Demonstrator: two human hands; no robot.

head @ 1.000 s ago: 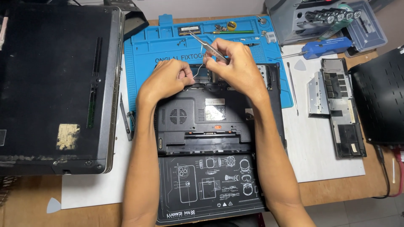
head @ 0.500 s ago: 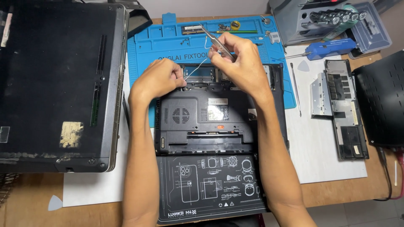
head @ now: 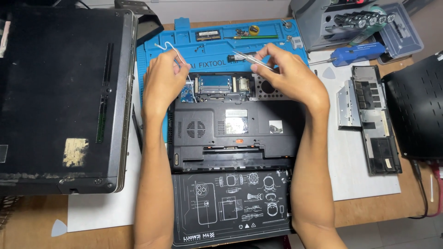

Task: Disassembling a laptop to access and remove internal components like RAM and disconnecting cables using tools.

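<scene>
Thin white wire (head: 168,48) loops from the pinching left hand (head: 162,79); the right hand (head: 288,74) grips slim metal tweezers (head: 247,57) above the matte black laptop base (head: 235,129).

Left of the blue mat (head: 152,60) I see a big closed black laptop (head: 60,97). Right of the mat lie a blue screwdriver (head: 357,53), a grey bit case (head: 364,25), a removed cover panel (head: 376,120) and another dark laptop (head: 417,106).
</scene>
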